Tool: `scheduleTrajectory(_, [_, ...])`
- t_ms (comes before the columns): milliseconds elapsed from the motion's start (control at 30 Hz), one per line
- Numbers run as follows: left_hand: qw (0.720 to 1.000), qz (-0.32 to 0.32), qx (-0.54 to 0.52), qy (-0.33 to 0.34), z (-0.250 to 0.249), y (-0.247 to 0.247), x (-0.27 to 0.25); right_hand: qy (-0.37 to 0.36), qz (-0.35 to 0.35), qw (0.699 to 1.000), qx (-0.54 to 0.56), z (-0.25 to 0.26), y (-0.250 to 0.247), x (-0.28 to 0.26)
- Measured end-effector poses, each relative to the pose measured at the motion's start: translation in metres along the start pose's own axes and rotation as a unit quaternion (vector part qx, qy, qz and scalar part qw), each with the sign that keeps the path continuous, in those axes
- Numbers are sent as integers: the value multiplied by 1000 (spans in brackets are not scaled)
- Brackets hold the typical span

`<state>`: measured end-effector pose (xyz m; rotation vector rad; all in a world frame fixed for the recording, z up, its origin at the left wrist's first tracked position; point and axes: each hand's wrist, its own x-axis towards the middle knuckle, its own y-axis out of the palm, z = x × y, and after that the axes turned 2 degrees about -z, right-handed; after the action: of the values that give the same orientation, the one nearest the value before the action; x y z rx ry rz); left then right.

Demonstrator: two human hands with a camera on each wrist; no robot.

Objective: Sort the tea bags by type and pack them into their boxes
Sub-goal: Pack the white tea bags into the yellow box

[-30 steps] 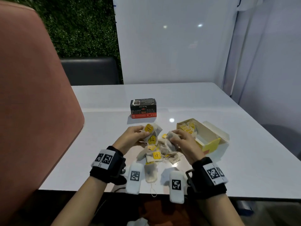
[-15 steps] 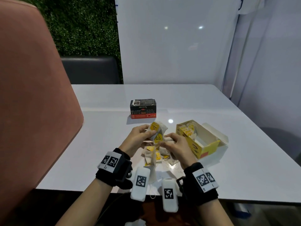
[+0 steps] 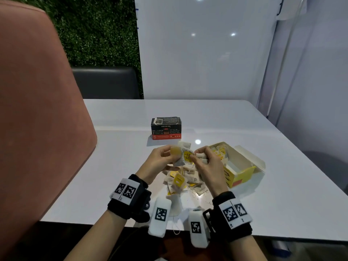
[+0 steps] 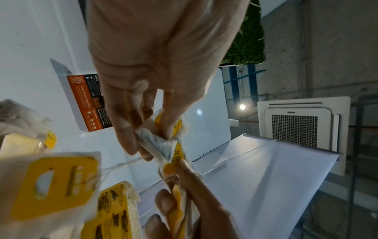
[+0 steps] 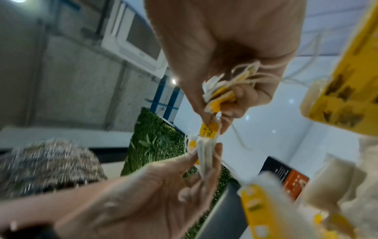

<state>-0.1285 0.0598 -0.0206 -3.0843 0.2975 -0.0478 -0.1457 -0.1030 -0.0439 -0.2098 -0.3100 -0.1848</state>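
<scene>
Both hands have risen from the pile (image 3: pixel 185 182): left hand (image 3: pixel 160 162) and right hand (image 3: pixel 208 166) now pinch yellow-tagged tea bags (image 3: pixel 183 156), ready for the open yellow box (image 3: pixel 243 176).

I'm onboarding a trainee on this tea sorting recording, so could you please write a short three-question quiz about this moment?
1. True or false: the yellow box is open.
2. Which box stands farther from the person: A) the yellow box, B) the black box?
3. Fill in: the left hand and the right hand hold tea bags above the loose ____ on the table.

Key: 1 true; 2 B; 3 pile.
</scene>
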Motion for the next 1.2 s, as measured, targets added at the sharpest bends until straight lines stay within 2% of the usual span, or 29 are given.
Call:
scheduleTrajectory(100, [999,-19,37,5,2,-1,2,-39,-13,997,-70,-4,-1,3])
scheduleTrajectory(367, [973,-116,197,12,8,-19,12,-70,-26,994,-84,9,-22,22])
scheduleTrajectory(467, [971,-113,210,11,8,-17,14,-77,82,991,-69,24,-25,26])
scheduleTrajectory(567, [967,-86,239,24,6,-7,13,-81,206,970,-105,39,-16,32])
scheduleTrajectory(633, [961,-79,262,38,5,-1,12,-84,236,953,-169,40,-8,39])
scheduleTrajectory(700, [957,-90,271,43,4,0,13,-92,231,943,-220,37,-3,46])
scheduleTrajectory(767, [968,-83,238,18,2,-2,13,-101,228,940,-233,36,0,51])
scheduleTrajectory(867, [992,-30,112,-46,-2,-4,8,-111,226,939,-234,40,2,55])
scheduleTrajectory(933, [996,2,31,-78,-5,-1,4,-117,223,937,-243,41,4,58])
scheduleTrajectory(1100, [980,28,-136,-141,-10,8,1,-127,236,921,-284,37,12,67])
scheduleTrajectory(1133, [975,35,-155,-153,-10,10,1,-111,243,921,-284,36,13,67])
scheduleTrajectory(1200, [962,37,-189,-192,-7,11,0,-17,259,938,-229,32,13,68])
